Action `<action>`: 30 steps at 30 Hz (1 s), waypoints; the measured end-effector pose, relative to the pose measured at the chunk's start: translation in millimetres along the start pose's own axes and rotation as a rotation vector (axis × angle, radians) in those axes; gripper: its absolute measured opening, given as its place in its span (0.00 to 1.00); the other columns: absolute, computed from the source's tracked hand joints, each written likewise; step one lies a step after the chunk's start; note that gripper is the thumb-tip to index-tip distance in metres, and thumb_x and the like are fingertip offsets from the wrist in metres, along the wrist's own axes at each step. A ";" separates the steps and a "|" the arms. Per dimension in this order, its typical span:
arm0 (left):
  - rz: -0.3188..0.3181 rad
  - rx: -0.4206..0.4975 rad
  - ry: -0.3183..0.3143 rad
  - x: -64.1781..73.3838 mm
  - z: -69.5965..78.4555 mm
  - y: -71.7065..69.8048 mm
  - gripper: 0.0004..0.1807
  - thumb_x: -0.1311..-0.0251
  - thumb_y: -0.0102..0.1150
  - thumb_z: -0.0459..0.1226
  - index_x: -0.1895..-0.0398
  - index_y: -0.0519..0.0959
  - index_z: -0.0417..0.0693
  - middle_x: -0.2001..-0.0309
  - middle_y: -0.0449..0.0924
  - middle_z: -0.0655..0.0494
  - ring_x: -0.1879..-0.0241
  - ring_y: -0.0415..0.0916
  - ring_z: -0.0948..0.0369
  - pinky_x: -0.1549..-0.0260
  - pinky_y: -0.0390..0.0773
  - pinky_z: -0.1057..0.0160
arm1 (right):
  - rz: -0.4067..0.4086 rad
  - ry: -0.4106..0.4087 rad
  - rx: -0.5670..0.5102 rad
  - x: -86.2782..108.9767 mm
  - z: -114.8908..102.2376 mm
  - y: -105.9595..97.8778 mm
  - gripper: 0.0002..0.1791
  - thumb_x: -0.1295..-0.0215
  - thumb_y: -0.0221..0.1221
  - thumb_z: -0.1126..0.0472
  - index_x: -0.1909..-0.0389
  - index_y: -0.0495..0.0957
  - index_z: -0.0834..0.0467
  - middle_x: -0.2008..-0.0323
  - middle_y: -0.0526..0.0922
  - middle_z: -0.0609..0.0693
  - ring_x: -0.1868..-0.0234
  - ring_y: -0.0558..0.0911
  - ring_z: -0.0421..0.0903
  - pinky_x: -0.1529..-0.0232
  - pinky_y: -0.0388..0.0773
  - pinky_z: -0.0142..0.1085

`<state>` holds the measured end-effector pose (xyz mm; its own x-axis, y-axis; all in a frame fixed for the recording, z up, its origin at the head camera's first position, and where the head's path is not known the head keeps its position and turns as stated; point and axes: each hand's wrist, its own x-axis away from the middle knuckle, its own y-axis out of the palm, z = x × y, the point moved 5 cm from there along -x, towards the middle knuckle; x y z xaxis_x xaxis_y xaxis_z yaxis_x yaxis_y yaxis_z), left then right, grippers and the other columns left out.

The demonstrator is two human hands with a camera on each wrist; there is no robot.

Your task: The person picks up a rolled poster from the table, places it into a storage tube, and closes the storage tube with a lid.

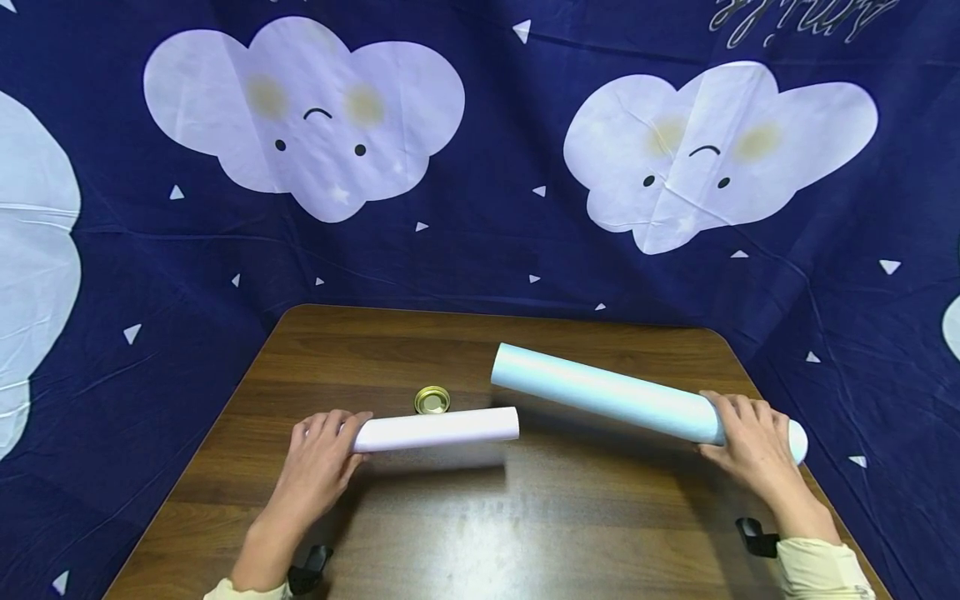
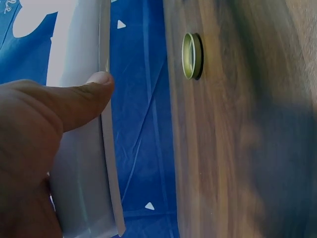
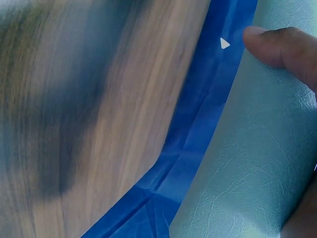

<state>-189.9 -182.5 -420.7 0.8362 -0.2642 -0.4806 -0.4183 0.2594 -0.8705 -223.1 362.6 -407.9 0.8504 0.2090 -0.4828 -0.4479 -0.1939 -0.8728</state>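
Note:
My left hand (image 1: 317,460) grips one end of a white roll (image 1: 442,428), perhaps of paper, which points right above the table. In the left wrist view the thumb lies across the white roll (image 2: 81,163), over a lengthwise edge. On the right, my right hand (image 1: 756,446) holds a longer light blue roll (image 1: 607,394) near its right end; it slants up to the left. A leathery, embossed surface shows on the blue roll (image 3: 247,148) in the right wrist view. Beyond the white roll lies a gold jar lid (image 1: 432,401), its hollow side up. Fingers under both rolls are hidden.
Both rolls are over a brown wood-grain table (image 1: 480,517) with rounded far corners. Behind it hangs a dark blue cloth (image 1: 495,250) printed with white clouds and triangles. Black bands (image 1: 757,537) show by the wrists, next to pale yellow sleeves.

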 end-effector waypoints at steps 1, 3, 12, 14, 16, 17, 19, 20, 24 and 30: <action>-0.002 0.000 -0.003 -0.3 -1.2 -0.8 0.34 0.62 0.76 0.37 0.47 0.74 0.50 0.59 0.78 0.47 0.55 0.74 0.46 0.52 0.66 0.43 | 0.003 -0.003 0.001 -0.3 0.7 -0.3 0.45 0.73 0.75 0.60 0.45 0.69 0.56 0.56 0.75 0.65 0.56 0.69 0.67 0.59 0.58 0.60; -0.008 -0.001 -0.006 -0.9 -3.7 -2.0 0.34 0.62 0.76 0.37 0.47 0.73 0.50 0.59 0.78 0.47 0.55 0.74 0.46 0.51 0.66 0.43 | 0.012 -0.009 0.000 -0.6 1.9 -1.3 0.45 0.74 0.75 0.60 0.45 0.69 0.56 0.56 0.75 0.65 0.56 0.69 0.67 0.59 0.58 0.60; -0.035 0.006 -0.018 -3.1 -14.3 -7.2 0.33 0.60 0.75 0.36 0.46 0.73 0.50 0.58 0.78 0.47 0.54 0.73 0.46 0.52 0.66 0.43 | 0.027 -0.030 -0.004 -0.2 10.5 -5.2 0.45 0.74 0.74 0.59 0.45 0.69 0.56 0.56 0.74 0.65 0.58 0.69 0.67 0.61 0.58 0.61; -0.035 0.008 -0.020 -3.9 -16.5 -9.6 0.33 0.60 0.75 0.36 0.46 0.73 0.49 0.58 0.78 0.47 0.54 0.74 0.46 0.53 0.66 0.43 | 0.027 -0.034 -0.007 0.0 12.2 -6.5 0.45 0.74 0.74 0.58 0.45 0.69 0.56 0.56 0.74 0.64 0.58 0.69 0.67 0.61 0.57 0.61; -0.031 0.010 -0.020 -4.3 -18.8 -12.1 0.33 0.60 0.75 0.36 0.46 0.73 0.48 0.58 0.78 0.47 0.54 0.73 0.46 0.54 0.66 0.43 | 0.027 -0.037 -0.010 0.0 13.4 -7.9 0.45 0.73 0.74 0.58 0.45 0.69 0.56 0.56 0.74 0.64 0.57 0.69 0.66 0.61 0.57 0.61; -0.028 0.010 -0.020 -4.5 -20.3 -13.0 0.32 0.60 0.74 0.36 0.46 0.73 0.48 0.58 0.78 0.47 0.54 0.73 0.46 0.54 0.66 0.43 | 0.026 -0.038 -0.010 0.0 14.0 -8.5 0.45 0.73 0.74 0.59 0.45 0.69 0.56 0.56 0.74 0.64 0.57 0.69 0.66 0.61 0.57 0.61; -0.020 0.010 -0.017 -4.4 -23.1 -15.0 0.33 0.60 0.74 0.36 0.47 0.73 0.48 0.58 0.78 0.46 0.55 0.73 0.46 0.55 0.66 0.43 | 0.028 -0.045 -0.008 -0.1 15.0 -9.8 0.45 0.73 0.74 0.59 0.45 0.69 0.56 0.56 0.74 0.64 0.57 0.69 0.66 0.61 0.57 0.60; -0.017 0.010 -0.015 -4.2 -24.5 -15.7 0.33 0.60 0.74 0.36 0.46 0.73 0.48 0.58 0.78 0.46 0.55 0.73 0.46 0.55 0.66 0.43 | 0.027 -0.046 -0.007 0.0 15.6 -10.2 0.45 0.73 0.74 0.59 0.45 0.68 0.56 0.56 0.74 0.64 0.56 0.69 0.65 0.61 0.57 0.60; -0.008 0.008 -0.013 -3.6 -30.3 -18.1 0.33 0.60 0.74 0.36 0.46 0.72 0.49 0.59 0.77 0.46 0.55 0.73 0.46 0.54 0.65 0.42 | 0.017 -0.047 0.000 0.4 18.5 -11.6 0.45 0.73 0.74 0.60 0.44 0.68 0.56 0.55 0.74 0.63 0.56 0.68 0.65 0.60 0.57 0.60; 0.011 0.005 -0.005 -3.0 -35.9 -21.0 0.34 0.61 0.75 0.36 0.46 0.72 0.49 0.59 0.77 0.46 0.56 0.73 0.45 0.54 0.65 0.41 | 0.008 -0.049 0.004 2.1 20.6 -12.9 0.46 0.73 0.75 0.60 0.43 0.68 0.55 0.54 0.74 0.63 0.55 0.69 0.65 0.60 0.57 0.59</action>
<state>-196.4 -220.5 -404.8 0.8331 -0.2567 -0.4899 -0.4262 0.2666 -0.8645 -221.2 385.2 -399.1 0.8325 0.2542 -0.4923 -0.4554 -0.1919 -0.8693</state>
